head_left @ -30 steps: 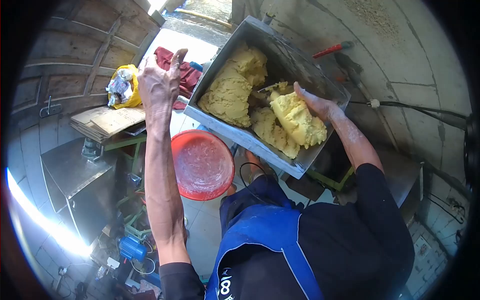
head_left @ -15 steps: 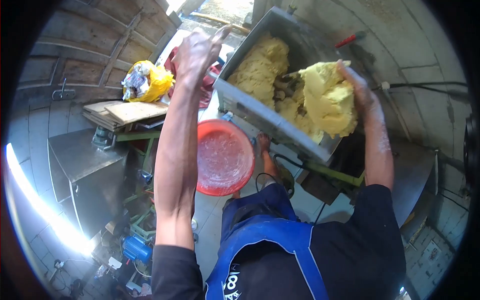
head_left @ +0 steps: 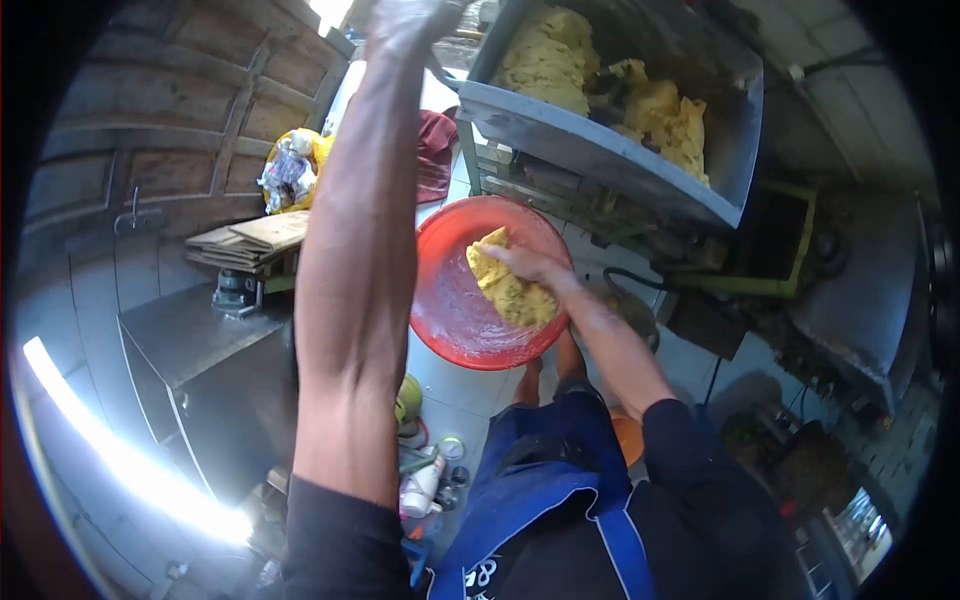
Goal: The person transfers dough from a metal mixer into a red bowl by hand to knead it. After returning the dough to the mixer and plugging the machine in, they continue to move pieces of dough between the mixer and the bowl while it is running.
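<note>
My right hand (head_left: 535, 264) grips a lump of yellow dough (head_left: 518, 298) inside the red basin (head_left: 447, 345), whose inner wall is smeared with white. At the top edge, my left hand (head_left: 412, 18) is raised beside the near left corner of the metal trough (head_left: 610, 150); it is blurred and its fingers are partly cut off, so what they hold cannot be made out. Inside the trough lie a large mass of yellow dough (head_left: 548, 62) and a smaller piece (head_left: 668, 118), with a dark gap between them.
Stacked boards (head_left: 262, 236) and a yellow bag (head_left: 292, 170) are at the left, above a metal cabinet (head_left: 215, 345). A red cloth (head_left: 435, 155) hangs behind my left forearm. Bottles (head_left: 422, 488) stand on the floor. An orange container (head_left: 627, 437) is beside my legs.
My right hand has carried the dough lump out of the trough, down and left into the basin. My left hand is higher in view, and the view has shifted.
</note>
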A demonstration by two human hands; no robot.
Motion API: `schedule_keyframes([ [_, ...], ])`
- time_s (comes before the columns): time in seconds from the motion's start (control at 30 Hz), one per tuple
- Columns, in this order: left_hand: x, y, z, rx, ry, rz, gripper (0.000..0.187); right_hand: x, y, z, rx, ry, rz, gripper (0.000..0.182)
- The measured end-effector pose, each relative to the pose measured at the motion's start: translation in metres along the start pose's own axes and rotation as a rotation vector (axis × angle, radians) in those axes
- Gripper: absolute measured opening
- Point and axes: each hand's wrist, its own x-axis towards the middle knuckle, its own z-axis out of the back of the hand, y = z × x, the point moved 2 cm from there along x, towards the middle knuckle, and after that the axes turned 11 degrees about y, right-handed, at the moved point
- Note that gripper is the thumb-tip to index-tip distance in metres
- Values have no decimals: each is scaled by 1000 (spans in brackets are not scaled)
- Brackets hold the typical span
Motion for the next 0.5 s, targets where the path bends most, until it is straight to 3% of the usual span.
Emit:
schedule_keyframes([
  [0.07, 13, 7, -6, -16, 19, -56, 56, 61, -66, 12, -85, -115, -22, 66],
  [0.13, 32, 26, -20, -37, 71, -112, 60, 85, -120, 2, -397, -306, 179, 67],
  [0.17, 42, 34, -23, -43, 105, -147, 62, 90, -136, -14, -356, -324, 176, 67],
  [0.23, 43, 23, -5, 234, 169, -147, 64, 85, -124, -50, -509, -456, 19, 74],
  [0.3, 38, 35, 5, 463, 268, -232, 82, 65, -123, -92, -531, -610, -58, 79],
  [0.33, 68, 61, 1, 452, 228, -148, 70, 55, -125, -102, -513, -728, -95, 80],
  [0.37, 76, 83, 2, 497, 215, -378, 60, 53, -130, -109, -435, -672, -128, 76],
  [0.4, 43, 51, 3, 16, 268, 41, 52, 49, -138, -116, -342, -622, -171, 73],
  [0.5, 75, 94, 11, 177, 313, -171, 57, 35, -156, -105, -306, -773, -166, 64],
])
